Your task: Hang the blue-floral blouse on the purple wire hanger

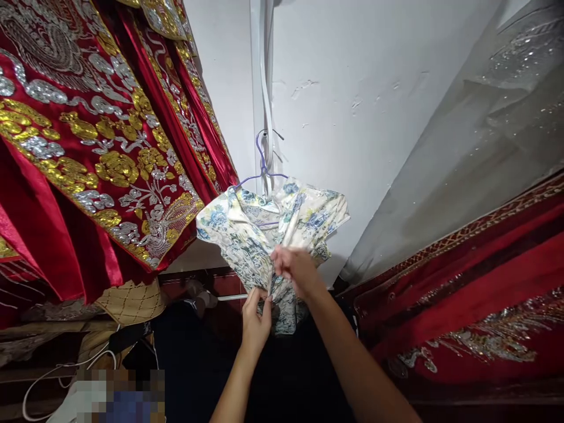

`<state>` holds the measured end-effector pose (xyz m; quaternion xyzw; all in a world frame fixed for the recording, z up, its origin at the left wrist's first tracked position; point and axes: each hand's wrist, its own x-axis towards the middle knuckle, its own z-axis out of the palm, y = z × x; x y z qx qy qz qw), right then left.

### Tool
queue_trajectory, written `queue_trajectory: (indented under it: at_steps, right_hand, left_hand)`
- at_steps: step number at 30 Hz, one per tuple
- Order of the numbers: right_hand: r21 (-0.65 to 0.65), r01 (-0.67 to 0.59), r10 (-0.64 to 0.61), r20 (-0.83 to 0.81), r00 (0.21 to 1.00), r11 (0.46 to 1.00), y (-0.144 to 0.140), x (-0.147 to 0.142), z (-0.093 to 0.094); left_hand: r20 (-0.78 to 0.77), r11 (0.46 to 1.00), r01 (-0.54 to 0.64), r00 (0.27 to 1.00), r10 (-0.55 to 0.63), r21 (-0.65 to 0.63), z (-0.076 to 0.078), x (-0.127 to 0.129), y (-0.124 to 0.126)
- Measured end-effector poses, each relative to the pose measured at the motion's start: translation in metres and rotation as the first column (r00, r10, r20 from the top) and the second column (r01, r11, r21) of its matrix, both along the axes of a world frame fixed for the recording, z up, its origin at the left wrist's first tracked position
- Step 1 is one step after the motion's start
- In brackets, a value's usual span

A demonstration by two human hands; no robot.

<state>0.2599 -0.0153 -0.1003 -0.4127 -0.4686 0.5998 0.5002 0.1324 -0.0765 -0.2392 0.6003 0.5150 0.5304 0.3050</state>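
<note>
dress: a small cream floral dress (247,235) with blue-green print is hung on a hanger against the white wall, pretty much dead centre, and is bunched up toward the middle front

hanger: a thin purple wire hanger (263,170) is hooked near a white cable strip (265,88) that runs up the wall; only the hook and shoulders are seen above the collar

right hand: the right hand (296,267) is closed in a pinch on the dress front, fingers curled round a fold of fabric

left hand: the left hand (255,317) is set just below, fingers pinched on the same front edge lower down, thumb and fingertips pressed together on the cloth

left side: a red robe (88,147) with heavy gold and silver embroidery is hung right beside the dress, nearly touching its shoulder

right side: a silvery sheer cover (484,147) is draped over another red embroidered garment (462,294), a bit apart from the dress

below: dark floor area, a tan quilted thing (132,302) and a white cord (57,376) are seen lower left; too dim for much else
</note>
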Motion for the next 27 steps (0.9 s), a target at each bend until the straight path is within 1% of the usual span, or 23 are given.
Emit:
queue_trajectory:
  at_steps: [3, 5, 6, 8, 9, 10, 11, 12, 13, 14, 15, 16, 18, 19, 20, 21, 23, 25, 27]
  right_hand:
    - [0.098, 0.024, -0.015, -0.093, 0.996, 0.995, 0.024, 0.000, 0.057]
    - [0.159, 0.061, -0.035, -0.159, 0.987, 0.985, 0.035, -0.001, 0.089]
    - [0.193, 0.061, -0.029, -0.163, 0.986, 0.979, 0.038, -0.002, 0.099]
    - [0.266, 0.030, 0.003, -0.123, 0.992, 0.963, 0.038, -0.005, 0.109]
    - [0.297, 0.007, 0.018, -0.084, 0.996, 0.955, 0.037, -0.006, 0.109]
    - [0.319, -0.011, 0.027, -0.046, 0.999, 0.948, 0.034, -0.008, 0.107]
    - [0.335, -0.019, 0.026, -0.018, 0.999, 0.942, 0.031, -0.010, 0.103]
    - [0.346, -0.015, 0.017, -0.001, 1.000, 0.938, 0.028, -0.011, 0.099]
    - [0.352, -0.012, 0.008, 0.012, 1.000, 0.936, 0.026, -0.011, 0.096]
    - [0.355, -0.007, 0.000, 0.020, 1.000, 0.935, 0.024, -0.011, 0.095]
    - [0.360, -0.005, -0.005, 0.027, 1.000, 0.933, 0.022, -0.011, 0.094]
    - [0.370, -0.004, -0.008, 0.032, 0.999, 0.929, 0.021, -0.010, 0.096]
    - [0.395, -0.009, -0.010, 0.046, 0.999, 0.919, 0.020, -0.008, 0.099]
    - [0.411, -0.006, -0.017, 0.051, 0.999, 0.911, 0.020, -0.007, 0.099]
    - [0.428, 0.002, -0.028, 0.054, 0.998, 0.904, 0.021, -0.006, 0.098]
    - [0.444, 0.014, -0.043, 0.055, 0.998, 0.896, 0.022, -0.006, 0.093]
    - [0.459, 0.051, -0.086, 0.055, 0.995, 0.887, 0.026, -0.007, 0.076]
    - [0.438, 0.087, -0.128, 0.065, 0.990, 0.895, 0.032, -0.009, 0.051]
    - [0.390, 0.128, -0.168, 0.071, 0.983, 0.912, 0.036, -0.011, 0.026]
  left_hand:
    - [-0.024, 0.999, 0.032, 0.999, -0.033, -0.005, -0.004, -0.004, 0.002]
    - [-0.034, 0.999, 0.053, 0.998, -0.053, -0.007, -0.004, -0.006, 0.003]
    - [-0.040, 0.998, 0.061, 0.997, -0.061, -0.008, -0.004, -0.007, 0.004]
    - [-0.050, 0.997, 0.071, 0.996, -0.071, -0.011, 0.002, -0.010, 0.009]
    - [-0.054, 0.997, 0.075, 0.996, -0.075, -0.008, 0.009, -0.011, 0.013]
    - [-0.058, 0.997, 0.079, 0.995, -0.079, 0.005, 0.019, -0.013, 0.019]
    - [-0.058, 0.996, 0.081, 0.995, -0.079, 0.035, 0.033, -0.015, 0.026]
    - [-0.050, 0.993, 0.073, 0.996, -0.068, 0.090, 0.051, -0.017, 0.034]
    - [-0.041, 0.984, 0.057, 0.998, -0.051, 0.166, 0.073, -0.019, 0.043]
    - [-0.017, 0.963, 0.027, 1.000, -0.023, 0.269, 0.097, -0.022, 0.052]
    - [0.020, 0.921, -0.030, 1.000, 0.024, 0.388, 0.123, -0.025, 0.061]
    - [0.001, 0.883, -0.026, 1.000, 0.030, 0.468, 0.149, -0.027, 0.070]
    - [-0.090, 0.834, 0.021, 0.995, 0.034, 0.551, 0.193, -0.029, 0.084]
    - [-0.152, 0.817, 0.069, 0.988, 0.023, 0.573, 0.210, -0.029, 0.089]
    - [-0.202, 0.803, 0.098, 0.979, 0.028, 0.588, 0.223, -0.028, 0.092]
    - [-0.246, 0.789, 0.120, 0.968, 0.040, 0.602, 0.232, -0.027, 0.093]
    - [-0.298, 0.761, 0.135, 0.951, 0.079, 0.634, 0.240, -0.022, 0.091]
    - [-0.281, 0.738, 0.105, 0.952, 0.119, 0.667, 0.241, -0.019, 0.086]
    - [-0.206, 0.730, 0.034, 0.967, 0.148, 0.682, 0.241, -0.020, 0.081]
